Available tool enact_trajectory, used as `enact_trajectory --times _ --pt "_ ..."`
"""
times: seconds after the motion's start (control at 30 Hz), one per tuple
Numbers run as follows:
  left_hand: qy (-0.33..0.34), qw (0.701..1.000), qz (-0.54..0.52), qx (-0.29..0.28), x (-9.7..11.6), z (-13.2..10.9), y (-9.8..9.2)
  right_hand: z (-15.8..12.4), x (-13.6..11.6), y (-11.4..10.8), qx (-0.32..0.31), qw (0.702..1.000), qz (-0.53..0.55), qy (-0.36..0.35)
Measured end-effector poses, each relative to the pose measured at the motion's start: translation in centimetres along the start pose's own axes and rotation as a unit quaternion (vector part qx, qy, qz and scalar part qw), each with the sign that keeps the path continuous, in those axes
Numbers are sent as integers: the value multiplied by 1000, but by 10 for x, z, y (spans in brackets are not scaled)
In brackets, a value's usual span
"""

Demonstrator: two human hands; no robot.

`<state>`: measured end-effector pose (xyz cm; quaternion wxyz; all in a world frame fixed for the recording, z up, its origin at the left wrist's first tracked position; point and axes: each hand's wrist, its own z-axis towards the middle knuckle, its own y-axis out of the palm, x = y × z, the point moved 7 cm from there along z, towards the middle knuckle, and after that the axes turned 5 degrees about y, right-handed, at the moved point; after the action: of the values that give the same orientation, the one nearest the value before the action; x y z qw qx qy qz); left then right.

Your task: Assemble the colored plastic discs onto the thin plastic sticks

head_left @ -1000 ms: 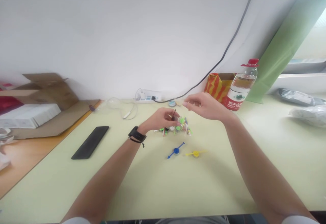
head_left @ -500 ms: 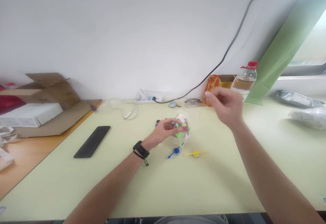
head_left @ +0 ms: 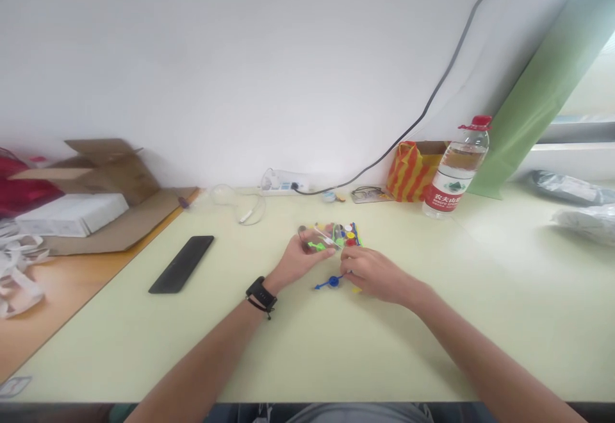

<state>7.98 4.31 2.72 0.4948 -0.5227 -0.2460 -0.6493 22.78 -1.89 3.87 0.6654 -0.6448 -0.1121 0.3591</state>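
Observation:
Coloured small pieces (head_left: 350,236) lie bunched in front of my hands, in what looks like a clear plastic bag (head_left: 336,236). My left hand (head_left: 298,261), with a black watch on its wrist, is closed at the bag's left side. By its fingers shows a green arrow (head_left: 316,246). My right hand (head_left: 375,274) is closed in a pinch at the near side of the bunch; what its fingertips hold is hidden. Just below the hands a blue arrow spinner (head_left: 333,281) lies on the table, and a yellow piece (head_left: 357,290) shows partly under my right hand.
A black flat case (head_left: 181,265) lies left on the table (head_left: 298,352). Behind are a power strip (head_left: 283,189), cable, glasses (head_left: 369,192), a striped bag (head_left: 408,172) and a water bottle (head_left: 454,173). An open carton (head_left: 113,170) stands far left; plastic packages (head_left: 589,221) lie right.
My right hand has come down from in front of the bottle to the coloured pieces, closing beside my left hand. The bunch now sits lower and flatter, and the yellow piece is mostly covered.

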Motion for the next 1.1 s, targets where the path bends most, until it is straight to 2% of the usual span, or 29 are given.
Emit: enact_trajectory --times 0.13,0.27,0.37,0.43,0.6,0.63,0.7,0.77,0.9,1.1 --pt "14 994 84 -75 -2 -7 14 -12 -2 -8 -25 997 70 7" --pt "11 986 157 -54 -11 -11 19 -26 3 -17 -71 989 118 59" --pt "9 989 135 -60 -14 -11 24 -31 -4 -43 -61 980 183 58" --pt "-5 992 111 -65 -16 -11 26 -30 -12 -75 -13 976 213 43" --pt "-26 993 110 -35 -15 -11 21 -25 -27 -165 165 966 199 17" --pt "-27 993 113 -33 -15 -11 21 -23 -29 -178 193 963 188 18" --pt "-26 992 123 -34 -14 -10 21 -17 -33 -192 209 964 164 19" --pt "-22 991 130 -34 -14 -10 21 -8 -37 -192 188 971 148 18" --pt "-16 992 122 -31 -12 -11 21 8 -34 -177 149 979 133 29" --pt "-26 992 122 -24 -14 -13 20 22 -26 -165 179 976 117 48"
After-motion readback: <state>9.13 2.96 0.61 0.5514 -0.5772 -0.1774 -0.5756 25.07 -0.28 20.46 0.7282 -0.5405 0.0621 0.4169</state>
